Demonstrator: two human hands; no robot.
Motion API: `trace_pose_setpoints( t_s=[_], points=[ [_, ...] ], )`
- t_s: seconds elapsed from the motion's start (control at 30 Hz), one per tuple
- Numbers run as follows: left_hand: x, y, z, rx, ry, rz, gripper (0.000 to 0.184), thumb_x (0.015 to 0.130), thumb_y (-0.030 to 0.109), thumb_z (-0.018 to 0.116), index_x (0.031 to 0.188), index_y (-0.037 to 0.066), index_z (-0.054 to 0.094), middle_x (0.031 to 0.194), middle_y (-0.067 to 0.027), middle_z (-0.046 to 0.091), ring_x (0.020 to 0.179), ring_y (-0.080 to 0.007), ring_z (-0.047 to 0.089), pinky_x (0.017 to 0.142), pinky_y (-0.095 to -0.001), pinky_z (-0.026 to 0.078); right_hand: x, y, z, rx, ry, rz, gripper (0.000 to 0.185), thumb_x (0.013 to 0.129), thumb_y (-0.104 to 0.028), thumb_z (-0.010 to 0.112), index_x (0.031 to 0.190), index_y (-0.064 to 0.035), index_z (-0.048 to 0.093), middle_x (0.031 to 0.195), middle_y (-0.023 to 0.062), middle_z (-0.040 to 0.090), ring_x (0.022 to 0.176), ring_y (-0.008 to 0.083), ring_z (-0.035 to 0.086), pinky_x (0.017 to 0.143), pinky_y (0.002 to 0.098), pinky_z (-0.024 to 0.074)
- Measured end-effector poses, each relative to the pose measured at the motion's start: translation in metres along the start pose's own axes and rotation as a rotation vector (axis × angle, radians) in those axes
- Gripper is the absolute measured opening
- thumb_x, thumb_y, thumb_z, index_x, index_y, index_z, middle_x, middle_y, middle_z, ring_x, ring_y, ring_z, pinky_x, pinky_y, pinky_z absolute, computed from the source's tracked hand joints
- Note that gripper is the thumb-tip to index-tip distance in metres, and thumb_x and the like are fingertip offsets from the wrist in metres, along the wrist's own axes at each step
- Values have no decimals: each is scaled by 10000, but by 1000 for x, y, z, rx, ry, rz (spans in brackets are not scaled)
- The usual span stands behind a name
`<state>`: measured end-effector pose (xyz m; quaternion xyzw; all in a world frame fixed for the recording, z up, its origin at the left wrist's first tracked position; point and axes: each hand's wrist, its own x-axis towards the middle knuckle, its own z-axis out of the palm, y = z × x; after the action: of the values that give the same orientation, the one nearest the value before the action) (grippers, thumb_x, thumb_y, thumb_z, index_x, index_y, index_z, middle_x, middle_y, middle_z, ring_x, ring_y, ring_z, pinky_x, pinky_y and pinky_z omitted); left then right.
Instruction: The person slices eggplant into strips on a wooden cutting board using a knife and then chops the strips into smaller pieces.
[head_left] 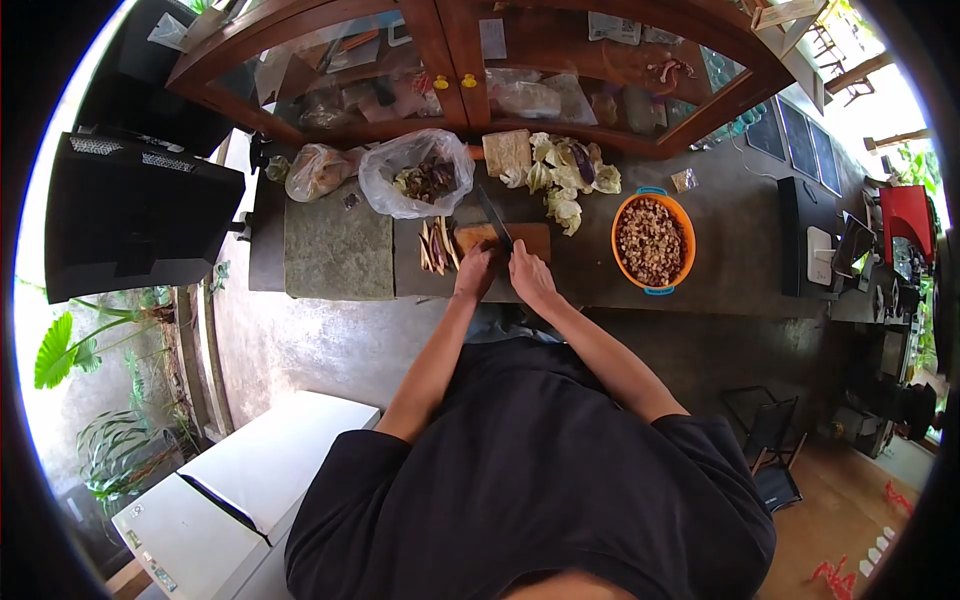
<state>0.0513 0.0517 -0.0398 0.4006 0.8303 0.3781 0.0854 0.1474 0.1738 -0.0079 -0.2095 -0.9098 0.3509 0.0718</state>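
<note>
My right hand [530,274] is closed round the handle of a kitchen knife [492,212], whose dark blade points away from me over the wooden cutting board [535,238]. My left hand [474,272] rests at the board's near edge with its fingers bent together; what they press on is too small to make out. Just left of the board lies a bunch of long cut strips [437,246], pale with dark purple skin, resembling eggplant. Right of the board stands an orange basin [619,255] with blue handles, full of small chopped brown-and-white pieces [652,243].
Behind the board are an open plastic bag [377,186] of dark scraps, another tied bag [318,172], a tan block [507,154] and pale leafy peelings [565,178]. A grey mat [338,250] covers the counter's left. A glass-doored wooden cabinet [450,75] overhangs the back.
</note>
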Motion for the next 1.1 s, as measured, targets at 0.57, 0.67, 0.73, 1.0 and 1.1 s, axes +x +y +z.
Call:
trace_pose_setpoints(
  t_s=[0.57,0.67,0.73,1.0,1.1],
  points=[
    [2,2,-2,95,-112,29,141,827,103,611,935,67,694,998,-158,662,960,-349,615,871,-425,500,-10,-5,-18,-10,-28,54,148,968,-140,482,1017,-27,400,688,273,609,668,487,610,586,602,470],
    [-2,-14,10,91,-31,52,173,801,78,619,954,68,698,1025,-153,657,993,-351,609,882,-422,498,-8,-4,-13,3,-26,27,144,959,-128,486,1018,-23,408,693,270,613,665,483,610,588,598,471],
    [1,-5,4,84,-49,37,200,786,67,623,971,72,699,1033,-154,652,1006,-351,606,888,-420,498,-5,-2,-10,12,-9,11,141,954,-122,488,1019,-22,412,693,270,613,661,482,609,589,597,472],
    [-1,6,-5,130,-20,112,205,799,71,627,983,67,718,951,-137,668,987,-336,619,876,-413,500,-4,3,-17,33,-13,64,141,965,-136,477,1021,-31,401,657,271,597,649,491,600,582,601,466],
    [-2,8,-8,0,-11,-3,227,824,82,620,1021,108,730,987,-160,641,960,-351,611,870,-420,496,-8,0,-19,20,-7,31,145,973,-145,471,1015,-30,393,650,273,593,633,494,596,581,609,469]
  ],
)
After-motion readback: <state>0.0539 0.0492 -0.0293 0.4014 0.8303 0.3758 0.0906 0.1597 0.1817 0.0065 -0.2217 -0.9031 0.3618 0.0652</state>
